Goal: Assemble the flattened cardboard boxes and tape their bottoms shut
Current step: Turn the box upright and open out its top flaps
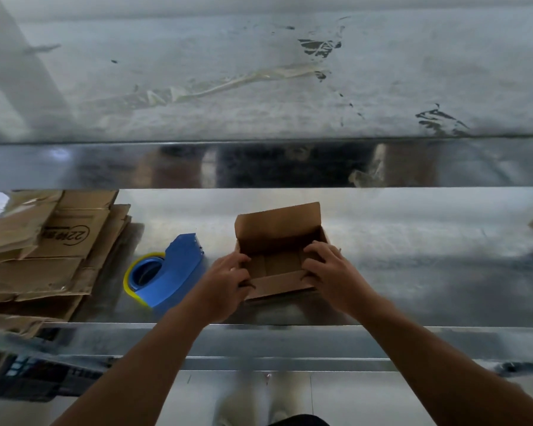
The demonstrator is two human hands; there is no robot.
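From the head camera, a small open cardboard box (277, 232) sits mid-bench, nearer the front edge, its far flap standing up. The left hand (228, 278) grips its left wall and the right hand (330, 269) its right wall, fingers curled over the rims. Just left of the box lies a blue tape dispenser (176, 265) holding a yellow-edged roll. At the left end of the metal bench (413, 256) a stack of flattened boxes (43, 265) overhangs the front edge; its print shows "22" in an oval, upside down, the rest unreadable.
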